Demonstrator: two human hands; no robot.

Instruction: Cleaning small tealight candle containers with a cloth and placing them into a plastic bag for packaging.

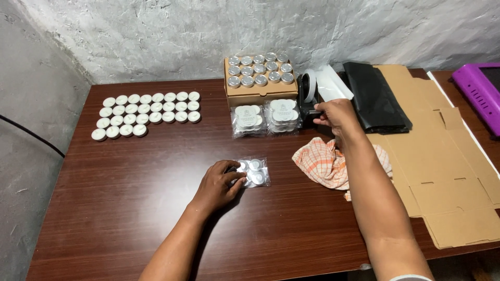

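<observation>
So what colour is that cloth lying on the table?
The cloth is orange-and-white checked, seen in the head view.

You have a dark reddish-brown, wood-grained table (130, 198) under you. At its far left sit rows of white tealights (147, 112); beside them, toward the middle of the far edge, a tan cardboard box (260, 93) holds silver-cupped ones. Right of that box you see a black tape dispenser (307, 99) with a white roll, then folded black plastic sheeting (375, 96) on plain brown flat cardboard (442, 171). Nearer you than the dispenser lies an orange-and-white checked cloth (323, 161). At the table's far right corner is a bright purple case (476, 91).
</observation>
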